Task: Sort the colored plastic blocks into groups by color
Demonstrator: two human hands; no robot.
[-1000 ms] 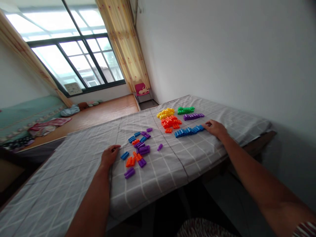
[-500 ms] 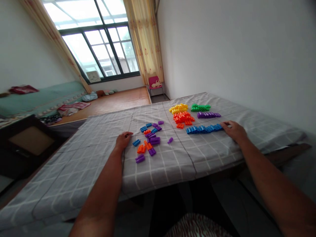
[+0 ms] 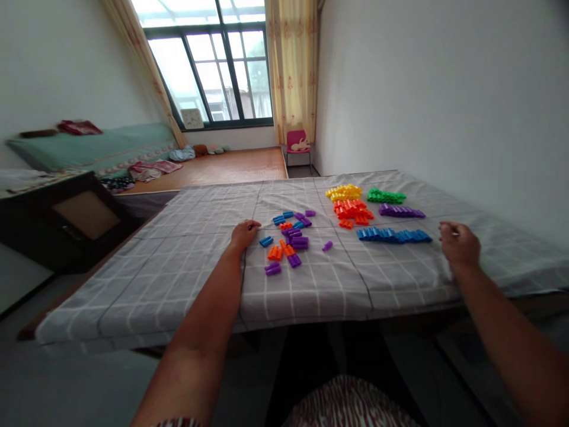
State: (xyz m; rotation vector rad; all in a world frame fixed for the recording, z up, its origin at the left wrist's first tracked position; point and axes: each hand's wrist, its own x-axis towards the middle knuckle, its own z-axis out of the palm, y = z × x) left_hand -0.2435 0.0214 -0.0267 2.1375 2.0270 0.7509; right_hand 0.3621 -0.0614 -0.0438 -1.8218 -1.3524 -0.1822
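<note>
My left hand (image 3: 244,233) rests on the cloth with its fingers curled together, just left of a loose scatter of small plastic tube pieces. The nearest is a blue piece (image 3: 266,241); orange pieces (image 3: 275,253) and purple pieces (image 3: 300,242) lie beyond it. My right hand (image 3: 461,244) is held with bent fingers past the right end of a blue row of pieces (image 3: 393,235), a small gap apart from it. No piece shows in either hand. One purple piece (image 3: 328,245) lies alone between the scatter and the row.
Behind the blue row are grouped orange pieces (image 3: 352,212), yellow pieces (image 3: 344,192), green pieces (image 3: 386,196) and a purple row (image 3: 402,210). A grey checked cloth (image 3: 186,237) covers the table. A wall (image 3: 444,89) rises at the right; a dark cabinet (image 3: 84,219) stands left.
My right hand has come off the end of the blue row and moved right. The whole view has turned left. My left hand stays beside the scattered pieces.
</note>
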